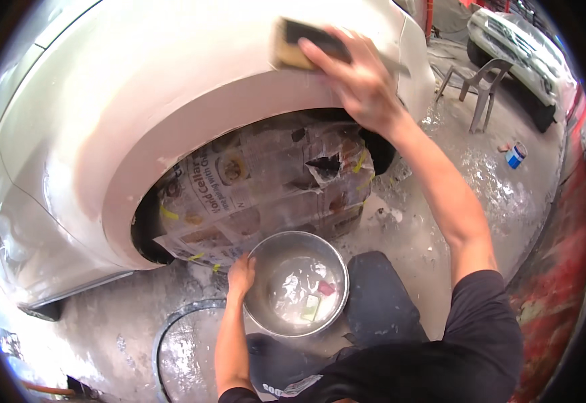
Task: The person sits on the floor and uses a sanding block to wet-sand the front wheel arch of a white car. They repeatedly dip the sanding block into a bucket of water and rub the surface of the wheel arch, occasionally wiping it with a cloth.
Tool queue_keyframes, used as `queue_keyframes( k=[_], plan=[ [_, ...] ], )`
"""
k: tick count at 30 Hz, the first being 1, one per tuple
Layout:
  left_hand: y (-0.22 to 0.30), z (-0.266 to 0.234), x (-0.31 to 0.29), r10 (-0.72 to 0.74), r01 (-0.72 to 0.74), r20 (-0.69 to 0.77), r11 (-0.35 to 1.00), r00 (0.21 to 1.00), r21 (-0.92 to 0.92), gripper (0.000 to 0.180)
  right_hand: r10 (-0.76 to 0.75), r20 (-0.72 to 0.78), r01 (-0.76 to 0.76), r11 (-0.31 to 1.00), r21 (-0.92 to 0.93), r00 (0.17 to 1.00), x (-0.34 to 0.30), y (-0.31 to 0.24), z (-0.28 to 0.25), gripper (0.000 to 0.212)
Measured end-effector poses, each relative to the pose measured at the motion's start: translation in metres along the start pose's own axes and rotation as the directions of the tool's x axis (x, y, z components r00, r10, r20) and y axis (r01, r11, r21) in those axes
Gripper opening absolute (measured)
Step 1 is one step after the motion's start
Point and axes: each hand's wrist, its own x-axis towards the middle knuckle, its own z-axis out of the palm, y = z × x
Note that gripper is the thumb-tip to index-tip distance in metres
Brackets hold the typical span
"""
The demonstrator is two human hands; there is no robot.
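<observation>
Up at the top of the head view, my right hand (360, 80) grips a sanding block (294, 62), dark on top and tan below, blurred by motion. It is against or just over the pale car body panel (192, 47), above the wheel arch; contact is hard to tell. My left hand (240, 274) has its fingers closed round the left rim of a round metal basin (259, 305). Inside the basin is shiny liquid with a pale green rectangular piece (311, 307) and a small pink piece (326, 288).
Newspaper (239, 201), torn at one spot, covers the wheel. A dark hose (162, 336) curves over the wet floor (434, 221) at my left. My knee (387, 295) is right of the basin. Farther right are a grey chair (484, 87), a blue-labelled can (516, 156) and another car (521, 50).
</observation>
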Motion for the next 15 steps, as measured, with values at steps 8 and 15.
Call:
queue_keyframes(
  k=[8,15],
  plan=[
    [0.007,0.004,0.009,0.042,-0.042,-0.022,0.999,0.999,0.012,0.038,0.014,0.053,-0.017,0.998,0.057,0.999,0.040,0.025,0.006,0.059],
    [0.001,-0.004,0.022,0.057,-0.056,-0.015,0.996,0.998,0.073,0.033,-0.022,-0.022,0.023,0.997,0.070,1.000,0.013,0.044,0.000,0.051]
  ],
)
